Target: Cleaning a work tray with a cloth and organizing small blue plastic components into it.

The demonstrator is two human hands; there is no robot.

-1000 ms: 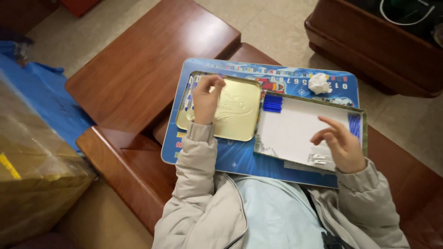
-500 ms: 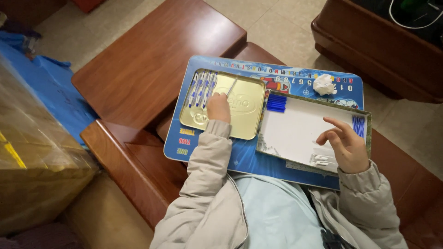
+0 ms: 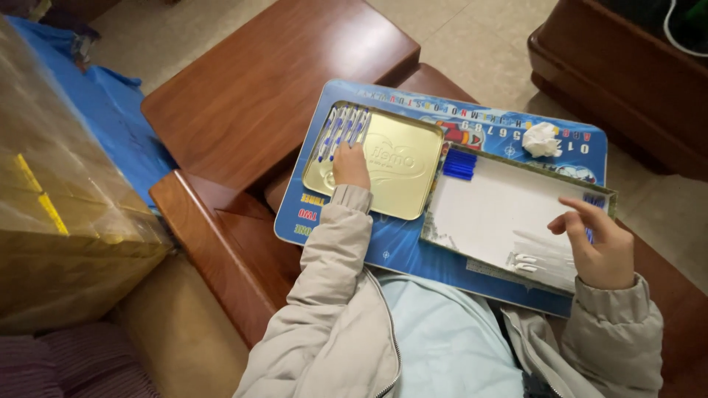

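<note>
A blue printed lap board (image 3: 398, 250) lies across my lap. On its left sits a shallow gold tin lid (image 3: 402, 177) with several blue pens (image 3: 341, 129) lined up at its far left edge. My left hand (image 3: 350, 163) rests on the lid with its fingertips tucked against the pens; its fingers are hidden. On the right is a tin box lined with white paper (image 3: 501, 210), with a cluster of blue caps (image 3: 459, 163) in its far left corner and clear plastic pieces (image 3: 527, 262) at its near edge. My right hand (image 3: 597, 247) hovers over the box's right edge, fingers apart and holding nothing.
A crumpled white tissue (image 3: 540, 138) lies at the board's far right. A red-brown wooden table (image 3: 273, 88) stands beyond the board to the left. A plastic-wrapped cardboard box (image 3: 59, 206) and blue cloth (image 3: 110, 125) are at left. Dark wooden furniture (image 3: 627, 81) is at far right.
My left hand has drawn back toward me from the lid's far left corner, uncovering the row of pens. My right hand has shifted slightly right over the box edge.
</note>
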